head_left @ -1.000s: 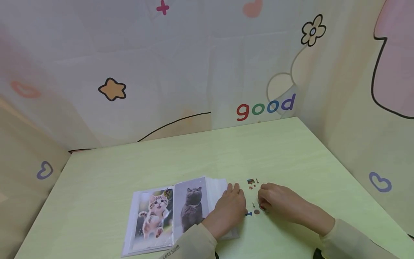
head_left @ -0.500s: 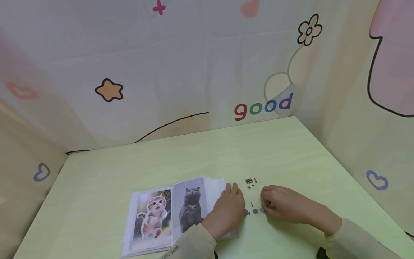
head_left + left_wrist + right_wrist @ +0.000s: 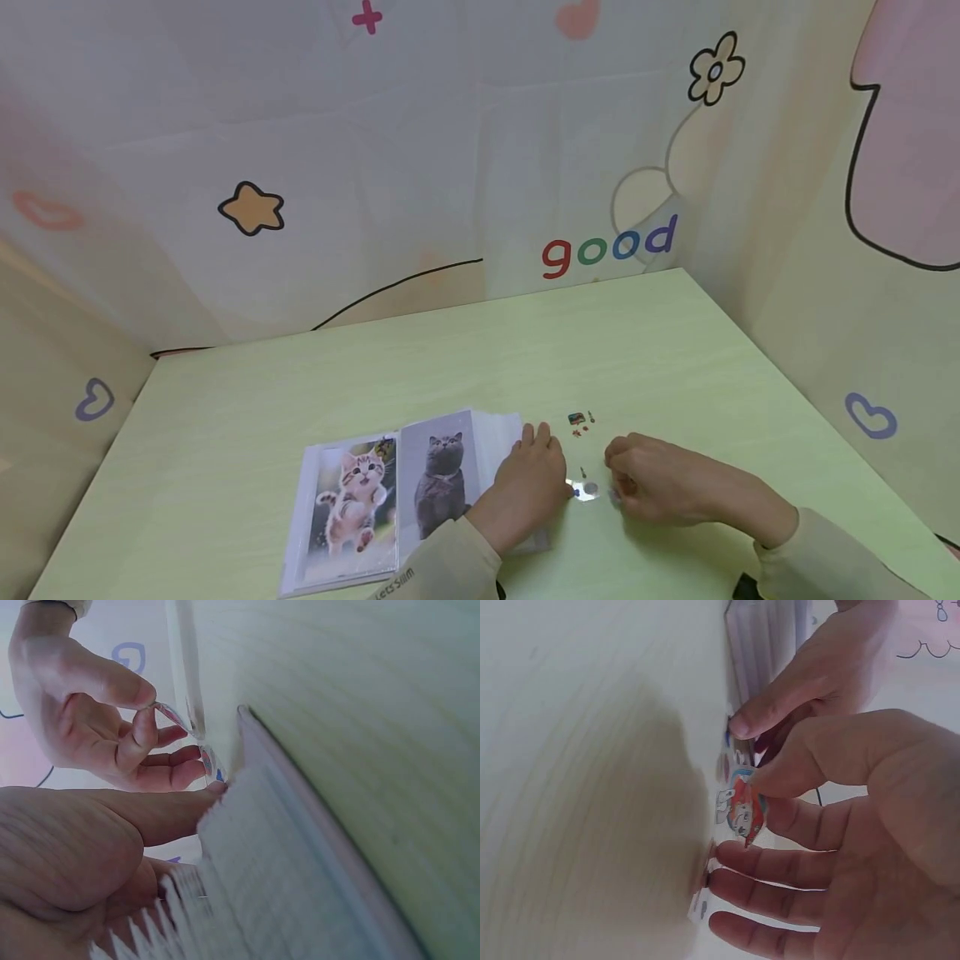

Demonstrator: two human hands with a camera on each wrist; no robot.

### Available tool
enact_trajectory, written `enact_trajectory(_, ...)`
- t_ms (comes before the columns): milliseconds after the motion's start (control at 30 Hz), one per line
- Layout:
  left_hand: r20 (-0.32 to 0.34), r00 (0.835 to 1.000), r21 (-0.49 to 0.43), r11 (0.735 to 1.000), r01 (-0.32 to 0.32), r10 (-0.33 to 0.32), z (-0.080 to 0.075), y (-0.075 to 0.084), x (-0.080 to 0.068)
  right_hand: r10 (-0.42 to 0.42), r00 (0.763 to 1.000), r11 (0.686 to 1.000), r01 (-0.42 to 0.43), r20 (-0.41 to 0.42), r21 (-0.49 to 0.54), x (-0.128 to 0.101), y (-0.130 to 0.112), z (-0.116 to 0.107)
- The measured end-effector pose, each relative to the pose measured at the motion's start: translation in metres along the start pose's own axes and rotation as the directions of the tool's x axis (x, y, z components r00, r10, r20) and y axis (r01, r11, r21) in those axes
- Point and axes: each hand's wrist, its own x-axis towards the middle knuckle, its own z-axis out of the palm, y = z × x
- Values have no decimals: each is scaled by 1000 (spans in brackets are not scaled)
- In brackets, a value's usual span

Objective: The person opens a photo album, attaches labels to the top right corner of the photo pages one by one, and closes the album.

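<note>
My left hand (image 3: 528,475) lies with straight fingers over the right-hand pages of an open photo album (image 3: 300,521). Its thumb (image 3: 176,814) presses the edge of a clear sticker sheet (image 3: 587,490) beside the album. Thumb and forefinger of my right hand (image 3: 660,479) pinch a small sticker (image 3: 742,802) with a red and blue cartoon print, seen best in the right wrist view. That sticker stands bent up at the sheet, while the other right fingers spread low along it. In the head view the right hand hides most of the sticker.
Small printed motifs (image 3: 577,419) show on the sheet's far part. The album displays a striped kitten photo (image 3: 352,504) and a grey cat photo (image 3: 442,475). A pale green table (image 3: 225,417) runs back to a patterned cloth wall (image 3: 420,167). A black object (image 3: 746,587) sits near the right sleeve.
My right hand has shifted slightly right, away from the left thumb. A bright glare now shows on the sheet between the hands. The left hand stays on the album.
</note>
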Motion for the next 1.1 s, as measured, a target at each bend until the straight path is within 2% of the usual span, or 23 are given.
enact_trajectory(367,-38,999,2,1000,-21,21,-3,-1,-2,-8,998,999,6,55,37,-3,-2,-6)
enact_trajectory(567,-20,1000,-15,1000,-15,14,-2,-1,-1,-2,996,1000,1,90,11,-7,-4,-9)
enact_trajectory(733,-13,1000,-22,1000,-13,13,-1,-1,0,30,992,999,-35,126,39,-10,-4,-12)
enact_trajectory(867,-2,1000,-43,999,-6,6,-1,-1,0,9,994,999,-14,112,49,-10,-3,-12)
enact_trajectory(967,9,1000,-53,999,2,-1,-2,-1,-1,-43,996,998,39,72,54,-8,-2,-11)
enact_trajectory(1100,-1,1000,-34,999,2,-2,-1,-1,-2,-71,996,994,67,45,82,-6,0,-11)
